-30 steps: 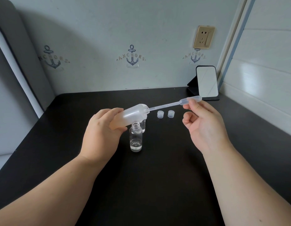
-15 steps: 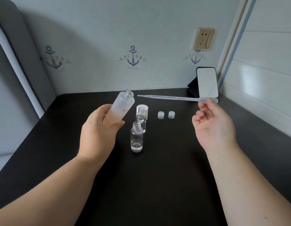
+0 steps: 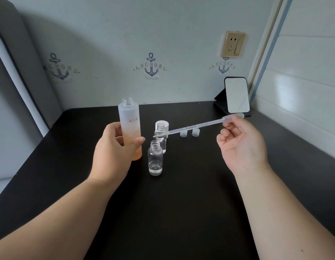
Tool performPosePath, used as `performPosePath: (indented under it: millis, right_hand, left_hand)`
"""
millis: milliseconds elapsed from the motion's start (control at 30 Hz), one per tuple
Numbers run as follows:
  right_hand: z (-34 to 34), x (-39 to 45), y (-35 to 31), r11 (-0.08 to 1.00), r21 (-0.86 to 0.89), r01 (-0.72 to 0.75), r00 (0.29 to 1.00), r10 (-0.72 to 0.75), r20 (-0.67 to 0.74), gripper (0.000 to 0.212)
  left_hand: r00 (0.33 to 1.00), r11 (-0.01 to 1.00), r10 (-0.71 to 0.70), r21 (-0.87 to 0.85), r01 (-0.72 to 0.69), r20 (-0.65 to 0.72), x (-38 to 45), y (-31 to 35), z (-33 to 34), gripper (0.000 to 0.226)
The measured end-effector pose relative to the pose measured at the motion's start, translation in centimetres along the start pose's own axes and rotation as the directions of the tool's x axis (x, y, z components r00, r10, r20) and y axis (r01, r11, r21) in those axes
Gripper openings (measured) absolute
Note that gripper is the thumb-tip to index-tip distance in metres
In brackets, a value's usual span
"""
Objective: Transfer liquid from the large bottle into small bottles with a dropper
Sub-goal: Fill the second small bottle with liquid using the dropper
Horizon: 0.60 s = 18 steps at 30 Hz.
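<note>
Right hand (image 3: 241, 147) pinches the dropper (image 3: 198, 126) by its bulb, stem slanting down-left, tip above the near small bottle (image 3: 155, 158), while the left hand (image 3: 114, 154) grips the large bottle (image 3: 129, 124) upright.

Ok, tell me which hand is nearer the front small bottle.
Left. The left hand, holding the large bottle, sits just beside the front small bottle. The right hand, pinching the dropper, is farther off to its right.
</note>
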State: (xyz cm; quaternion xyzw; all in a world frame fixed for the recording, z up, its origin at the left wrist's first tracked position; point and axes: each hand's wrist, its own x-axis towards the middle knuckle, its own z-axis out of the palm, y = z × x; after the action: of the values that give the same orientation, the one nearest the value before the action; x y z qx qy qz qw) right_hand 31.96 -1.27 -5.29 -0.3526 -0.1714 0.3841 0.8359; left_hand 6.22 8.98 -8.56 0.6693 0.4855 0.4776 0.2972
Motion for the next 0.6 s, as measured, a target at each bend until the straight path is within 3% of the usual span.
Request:
performPosePath:
  millis: [167,233,300,433,500,600]
  right_hand:
    - [0.0,0.0,0.0,1.000,-0.025,0.007,1.000,-0.006,0.014,0.019]
    - [0.0,-0.1,0.0,1.000,-0.030,0.004,1.000,-0.004,0.011,0.021]
    - [0.0,-0.1,-0.1,0.999,-0.032,0.005,1.000,-0.004,0.008,0.022]
    - [0.1,-0.1,-0.2,1.000,-0.029,0.003,1.000,-0.004,-0.008,0.022]
    - [0.1,-0.2,-0.3,1.000,-0.027,0.002,1.000,-0.002,-0.011,0.020]
    - [0.1,-0.2,-0.3,1.000,-0.021,0.007,1.000,-0.007,-0.013,0.020]
  left_hand:
    - [0.999,0.999,-0.003,-0.046,0.005,0.037,-0.2,-0.1,0.0,0.066]
    - [0.999,0.991,0.005,-0.133,0.000,0.038,-0.5,0.2,-0.3,0.058]
    - [0.998,0.984,0.046,-0.171,-0.053,-0.040,-0.9,0.5,-0.7,0.049]
    - [0.941,0.961,0.249,-0.061,-0.269,-0.228,-1.8,1.3,-1.5,0.040]
    - [0.910,0.929,0.360,-0.013,-0.370,-0.203,-2.4,1.6,-1.6,0.026]
    - [0.912,0.912,0.409,0.001,-0.410,-0.038,-3.0,2.0,-1.5,0.010]
